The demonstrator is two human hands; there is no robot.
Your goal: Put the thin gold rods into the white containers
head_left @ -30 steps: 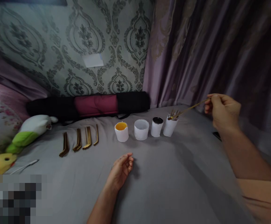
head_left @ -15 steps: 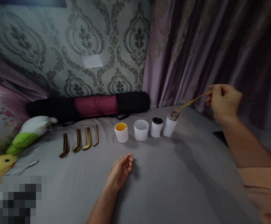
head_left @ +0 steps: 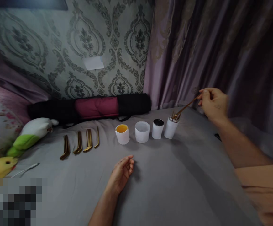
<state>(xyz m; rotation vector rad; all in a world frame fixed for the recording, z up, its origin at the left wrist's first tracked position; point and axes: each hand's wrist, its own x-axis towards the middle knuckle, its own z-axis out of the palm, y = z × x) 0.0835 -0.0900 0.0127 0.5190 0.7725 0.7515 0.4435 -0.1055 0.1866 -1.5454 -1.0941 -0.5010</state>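
My right hand (head_left: 212, 102) pinches the upper end of a thin golden-brown stick (head_left: 186, 106), straw-like, that slants down to the left. Its lower end meets the mouth of a tall white container (head_left: 171, 128) in which several similar sticks (head_left: 174, 115) stand. Whether its tip is inside or only at the rim, I cannot tell. My left hand (head_left: 123, 171) lies on the grey sheet, fingers loosely bent and nothing in them. Beyond it stand a white cup with a yellow inside (head_left: 122, 138), a wide white cup (head_left: 142, 137) and a white cup with a dark top (head_left: 157, 131).
Bundles of bent golden sticks (head_left: 78, 142) lie on the left, with a single bent stick (head_left: 97, 138) beside them. A black and maroon roll (head_left: 96, 106) lines the wall. Plush toys (head_left: 30, 133) and a white cable (head_left: 25, 169) are at far left; a dark flat object (head_left: 218, 137) lies right.
My right hand has moved left and slightly down, bringing the stick closer to the tall container at a steeper slant. My left hand has stayed where it was.
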